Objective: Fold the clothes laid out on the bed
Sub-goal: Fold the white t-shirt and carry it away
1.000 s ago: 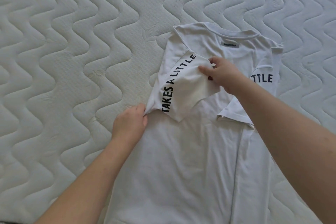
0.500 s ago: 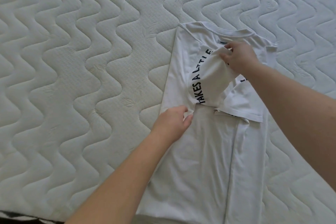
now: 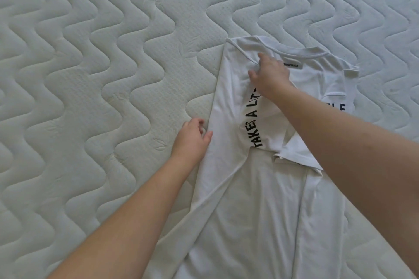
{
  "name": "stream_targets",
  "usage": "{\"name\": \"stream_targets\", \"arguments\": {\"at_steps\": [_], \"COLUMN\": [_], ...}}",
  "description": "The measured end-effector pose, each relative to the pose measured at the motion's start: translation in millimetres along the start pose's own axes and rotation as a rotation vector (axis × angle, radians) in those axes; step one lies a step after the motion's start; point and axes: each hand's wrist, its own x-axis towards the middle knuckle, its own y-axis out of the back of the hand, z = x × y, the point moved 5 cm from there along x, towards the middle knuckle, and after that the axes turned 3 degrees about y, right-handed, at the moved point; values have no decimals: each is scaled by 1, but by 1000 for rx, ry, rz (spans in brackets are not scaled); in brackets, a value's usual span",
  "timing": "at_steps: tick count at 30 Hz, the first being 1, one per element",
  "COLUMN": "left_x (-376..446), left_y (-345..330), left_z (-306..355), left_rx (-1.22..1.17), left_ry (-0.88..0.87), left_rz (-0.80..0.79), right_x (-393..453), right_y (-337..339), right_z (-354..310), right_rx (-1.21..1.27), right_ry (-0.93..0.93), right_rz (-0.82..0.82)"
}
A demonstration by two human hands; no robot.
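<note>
Both hands' grip now loose: left hand (image 3: pixel 192 137) off the T-shirt (image 3: pixel 254 199), right hand (image 3: pixel 268 75) flat on it.

1. T-shirt (image 3: pixel 260 199): hem cut off by bottom edge
2. Black lettering (image 3: pixel 255 128): middle hidden under right forearm; only "TAKES A LIT" & a few end letters show
3. Neck label (image 3: pixel 291 65): text too small to read
4. Left hand (image 3: pixel 192 140): fingers (image 3: pixel 200 123) curled at shirt edge; can't tell if gripping cloth
5. Right sleeve partly under forearm
</note>
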Motion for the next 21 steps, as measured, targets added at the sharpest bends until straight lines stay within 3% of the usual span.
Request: {"name": "stream_targets", "arguments": {"at_steps": [5,10,13,18,21], "left_x": [21,15,2,-12,-29], "left_y": [0,-5,-9,-14,-14], "left_z": [4,-3,-4,-2,-9], "left_rx": [161,279,342,370,362], "left_ry": [42,54,34,33,47], "left_rz": [-124,-217,-180,-77,-82], "right_x": [30,39,37,-3,-31], "right_y": [3,14,12,14,10], "right_z": [-3,-20,-19,25,69], "right_rx": [-125,-56,-54,-16,-86], "right_ry": [-82,17,49,-57,-189], "right_rz": [43,111,103,105,-19]}}
